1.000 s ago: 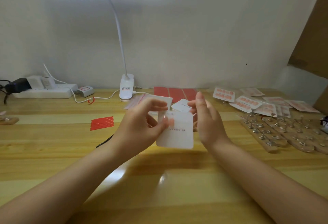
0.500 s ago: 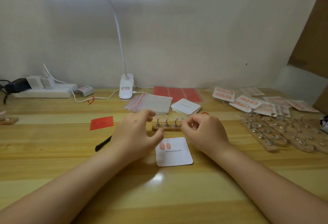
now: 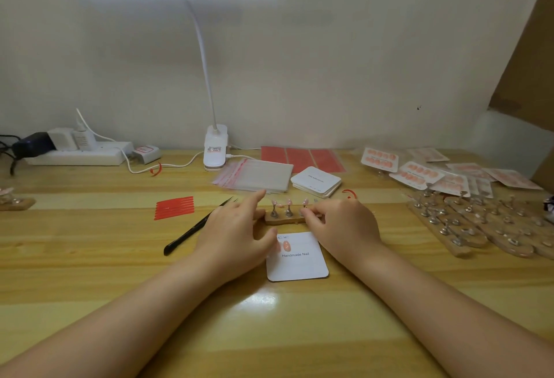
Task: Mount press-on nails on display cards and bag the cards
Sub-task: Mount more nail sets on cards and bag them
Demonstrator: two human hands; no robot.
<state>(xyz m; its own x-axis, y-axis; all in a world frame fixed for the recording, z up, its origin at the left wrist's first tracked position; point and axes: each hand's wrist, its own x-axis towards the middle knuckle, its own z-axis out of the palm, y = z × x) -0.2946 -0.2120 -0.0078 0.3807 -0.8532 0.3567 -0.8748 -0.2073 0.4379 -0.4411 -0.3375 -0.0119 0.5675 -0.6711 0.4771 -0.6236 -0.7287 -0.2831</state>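
A white display card (image 3: 298, 260) printed "Handmade Nail" lies flat on the wooden table, with two pink press-on nails (image 3: 286, 246) stuck at its upper left. Just behind it stands a small wooden nail stand (image 3: 283, 220) with pink nails on metal pegs; three of them show. My left hand (image 3: 236, 234) rests left of the card with relaxed fingers, its thumb touching the card's upper left corner. My right hand (image 3: 341, 225) has its fingertips curled and pinching at the stand's right end, hiding the peg and nail there.
Black tweezers (image 3: 195, 228) and red strips (image 3: 174, 207) lie to the left. Behind the stand are clear bags (image 3: 254, 175), a stack of blank cards (image 3: 316, 181) and red sheets (image 3: 302, 157). Mounted nail cards (image 3: 413, 172) and several wooden stands (image 3: 479, 225) fill the right. A lamp base (image 3: 215, 148) sits at the back.
A second ago both hands held the card up. It now lies on the table, and my right hand has closed on the nail stand's right end while the left stays by the card.
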